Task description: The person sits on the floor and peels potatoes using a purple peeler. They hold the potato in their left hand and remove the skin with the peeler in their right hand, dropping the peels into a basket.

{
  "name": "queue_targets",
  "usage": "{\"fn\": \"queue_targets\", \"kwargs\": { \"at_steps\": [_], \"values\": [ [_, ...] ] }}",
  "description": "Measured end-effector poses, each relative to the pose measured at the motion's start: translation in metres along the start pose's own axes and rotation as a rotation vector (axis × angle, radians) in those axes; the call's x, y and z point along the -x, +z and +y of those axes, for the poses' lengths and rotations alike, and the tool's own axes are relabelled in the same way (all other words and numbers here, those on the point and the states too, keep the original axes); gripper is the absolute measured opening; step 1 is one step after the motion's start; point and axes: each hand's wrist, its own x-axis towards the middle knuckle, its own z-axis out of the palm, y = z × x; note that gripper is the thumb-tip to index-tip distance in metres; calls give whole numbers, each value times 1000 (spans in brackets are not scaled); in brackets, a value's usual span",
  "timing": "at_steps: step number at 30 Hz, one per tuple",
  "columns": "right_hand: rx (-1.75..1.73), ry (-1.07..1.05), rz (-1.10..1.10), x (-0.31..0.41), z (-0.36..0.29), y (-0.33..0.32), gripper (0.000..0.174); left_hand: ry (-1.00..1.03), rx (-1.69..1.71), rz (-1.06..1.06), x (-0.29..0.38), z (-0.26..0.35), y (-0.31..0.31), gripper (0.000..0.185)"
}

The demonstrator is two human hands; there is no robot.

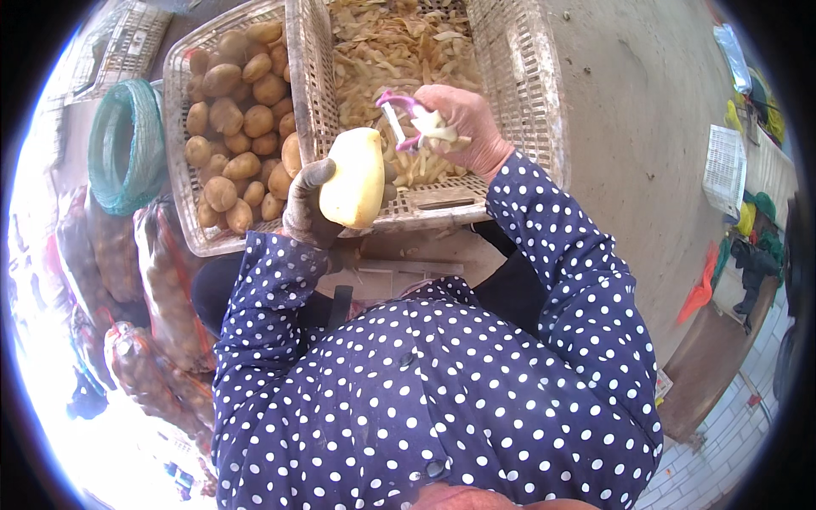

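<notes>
A pale, peeled potato (pixel 352 178) is held in my left hand (pixel 312 205), which wears a dirty dark glove. To its right my bare right hand (pixel 464 124) grips a purple Y-shaped peeler (pixel 401 122), its blade toward the potato but apart from it. Pale peelings cling at the peeler and my fingers. Under both hands stands a plastic crate (pixel 516 95) holding many potato peelings (pixel 408 51). Left of it, a second crate (pixel 185 210) holds several unpeeled brown potatoes (pixel 242 164).
A green mesh roll (pixel 126 146) lies left of the potato crate. Filled mesh sacks (pixel 169 274) stand at the lower left. Another crate (pixel 131 48) is at the upper left. Along the right edge are a white basket (pixel 725 167) and a red-orange bag (pixel 699 284).
</notes>
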Motion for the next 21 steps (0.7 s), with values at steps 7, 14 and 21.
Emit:
{"fn": "queue_targets", "kwargs": {
  "at_steps": [7, 14, 21],
  "values": [
    [348, -24, -43, -5, 32, -2, 24, -42, -23, -6, 0, 3, 9, 83],
    [-976, 893, -252, 19, -5, 40, 27, 487, -16, 119, -28, -4, 0, 68],
    [-1498, 1199, -99, 8, -28, 32, 31, 652, -414, 217, -33, 12, 9, 76]
  ]
}}
